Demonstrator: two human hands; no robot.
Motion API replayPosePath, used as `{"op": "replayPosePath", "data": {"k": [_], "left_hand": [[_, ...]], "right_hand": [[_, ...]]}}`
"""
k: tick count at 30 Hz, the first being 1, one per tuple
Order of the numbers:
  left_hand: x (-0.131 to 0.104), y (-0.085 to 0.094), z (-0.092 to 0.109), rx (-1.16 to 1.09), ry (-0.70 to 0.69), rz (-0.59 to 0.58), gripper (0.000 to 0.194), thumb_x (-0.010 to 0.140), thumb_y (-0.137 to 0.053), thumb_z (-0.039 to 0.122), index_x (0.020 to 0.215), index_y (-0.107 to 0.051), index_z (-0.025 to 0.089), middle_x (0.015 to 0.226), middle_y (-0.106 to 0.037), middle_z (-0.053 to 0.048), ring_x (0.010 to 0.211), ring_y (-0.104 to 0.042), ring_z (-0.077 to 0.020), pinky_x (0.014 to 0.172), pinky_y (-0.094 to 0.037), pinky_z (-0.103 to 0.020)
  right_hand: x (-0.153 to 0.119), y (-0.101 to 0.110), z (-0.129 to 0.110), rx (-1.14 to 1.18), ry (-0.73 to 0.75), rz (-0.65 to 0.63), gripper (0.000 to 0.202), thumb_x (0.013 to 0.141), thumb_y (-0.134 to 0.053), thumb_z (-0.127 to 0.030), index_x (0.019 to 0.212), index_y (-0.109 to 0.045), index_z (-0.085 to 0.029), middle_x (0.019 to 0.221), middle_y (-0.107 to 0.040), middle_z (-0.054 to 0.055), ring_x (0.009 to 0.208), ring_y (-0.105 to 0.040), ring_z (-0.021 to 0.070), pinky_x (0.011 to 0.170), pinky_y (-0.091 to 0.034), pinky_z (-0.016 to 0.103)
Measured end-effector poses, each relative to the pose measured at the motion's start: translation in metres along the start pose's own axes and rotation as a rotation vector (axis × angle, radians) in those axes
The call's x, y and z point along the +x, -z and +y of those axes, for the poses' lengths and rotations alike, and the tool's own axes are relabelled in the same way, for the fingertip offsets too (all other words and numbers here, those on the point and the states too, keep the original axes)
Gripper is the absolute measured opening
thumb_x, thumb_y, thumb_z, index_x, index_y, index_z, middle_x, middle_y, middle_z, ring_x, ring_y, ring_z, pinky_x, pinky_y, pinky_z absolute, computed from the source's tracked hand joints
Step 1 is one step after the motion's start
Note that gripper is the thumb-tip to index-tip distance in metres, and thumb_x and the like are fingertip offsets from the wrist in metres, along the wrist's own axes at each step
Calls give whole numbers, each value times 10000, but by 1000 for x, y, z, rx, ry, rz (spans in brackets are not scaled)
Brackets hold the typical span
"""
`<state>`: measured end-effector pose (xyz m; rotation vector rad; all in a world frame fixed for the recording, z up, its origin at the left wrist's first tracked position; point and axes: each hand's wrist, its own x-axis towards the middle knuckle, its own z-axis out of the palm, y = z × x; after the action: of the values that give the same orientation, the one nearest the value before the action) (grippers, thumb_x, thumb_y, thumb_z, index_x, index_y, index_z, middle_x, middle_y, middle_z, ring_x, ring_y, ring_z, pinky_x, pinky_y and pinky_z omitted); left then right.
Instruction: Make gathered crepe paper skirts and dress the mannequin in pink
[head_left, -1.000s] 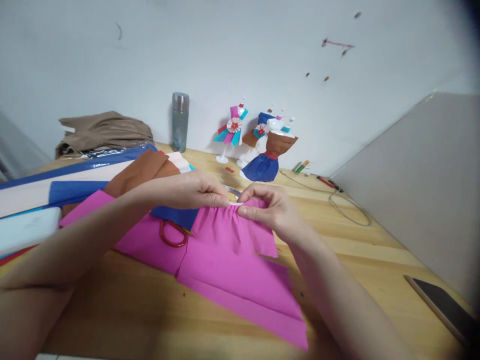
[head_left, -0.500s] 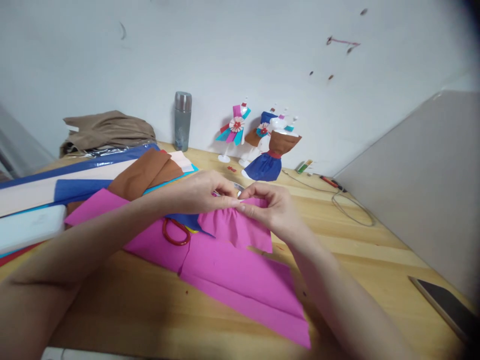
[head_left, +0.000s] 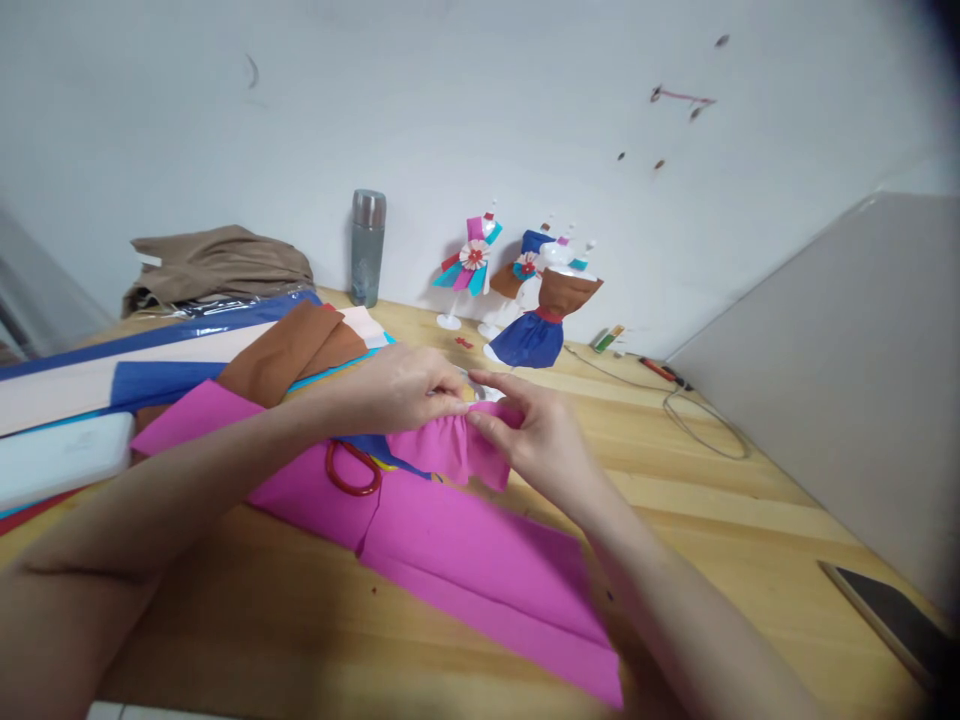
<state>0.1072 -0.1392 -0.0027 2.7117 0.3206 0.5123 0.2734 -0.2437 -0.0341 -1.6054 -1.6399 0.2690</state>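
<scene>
A pale wall point(head_left: 420, 110) rises behind a wooden table point(head_left: 697, 440). Over it, the left hand point(head_left: 416, 388) pinches a gathered pink piece point(head_left: 439, 445) by its puckered upper edge. The right hand point(head_left: 541, 430) lays its thumb on the front of the same edge, index finger parted above; its other fingers are hidden, so how tightly it closes cannot be told.

The piece looks like crinkled crepe paper or thin cloth: probably very light, limp, not slippery, and easy to tear or stretch. The bunched top, with its layered folds, seems the best hold; the loose lower edge would likely crease and pull the pleats out.

Just below lies a larger pink sheet point(head_left: 480, 550), flat and seemingly just as soft, safest lifted by two corners. A red loop handle point(head_left: 354, 491) rests on it. Farther back stand dressed miniature forms point(head_left: 474, 257) and a flask point(head_left: 367, 250).
</scene>
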Motion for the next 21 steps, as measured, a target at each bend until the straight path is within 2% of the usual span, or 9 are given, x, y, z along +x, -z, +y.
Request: {"op": "replayPosePath", "data": {"k": [2, 4, 6, 9, 16, 21], "left_hand": [[0, 2, 1, 34, 69, 0, 307, 885, -489, 227, 628, -626, 132, 572, -576, 19, 544, -450, -80, 522, -229, -238], [1, 5, 1, 43, 102, 5, 292, 883, -491, 233, 663, -654, 132, 600, -601, 8, 564, -476, -89, 530, -254, -232], [1, 7, 0, 38, 84, 37, 275, 877, -500, 243, 693, -676, 138, 613, -611, 3, 586, -493, -100, 541, -277, -229], [1, 8, 0, 25, 54, 66, 267, 873, -509, 253, 710, -689, 144, 617, -611, 6, 602, -499, -103, 552, -293, -229], [1, 6, 3, 2, 53, 59, 315, 878, -506, 251, 614, -627, 128, 550, -545, 24, 549, -442, -80, 527, -248, -235], [2, 5, 0, 8, 47, 63, 276, 868, -511, 249, 659, -647, 130, 580, -579, 20, 547, -424, -78, 529, -231, -238]], "right_hand": [[-1, 0, -1, -10, -26, 20, 394, 797, -628, -301, 1159, -655, -148, 698, -676, 36, 494, -490, 128, 506, -404, 288], [-1, 1, -1, 14, -35, 45, 331, 794, -638, -329, 1075, -641, -155, 574, -559, -23, 465, -423, 111, 469, -347, 262], [1, 1, 1, 67, -23, 59, 209, 789, -644, -338, 906, -607, -170, 584, -520, -29, 510, -447, 112, 487, -352, 254], [2, 1, 3, 140, -26, 55, 196, 798, -633, -341, 738, -531, -185, 607, -517, -18, 545, -459, 110, 506, -354, 251], [1, 1, 0, 155, 43, 73, 168, 803, -593, -280, 672, -550, -184, 589, -518, -18, 544, -446, 111, 513, -346, 252], [-1, 1, -7, 243, 40, 34, 159, 799, -610, -286, 678, -576, -190, 627, -563, -3, 576, -483, 126, 544, -383, 263]]}}
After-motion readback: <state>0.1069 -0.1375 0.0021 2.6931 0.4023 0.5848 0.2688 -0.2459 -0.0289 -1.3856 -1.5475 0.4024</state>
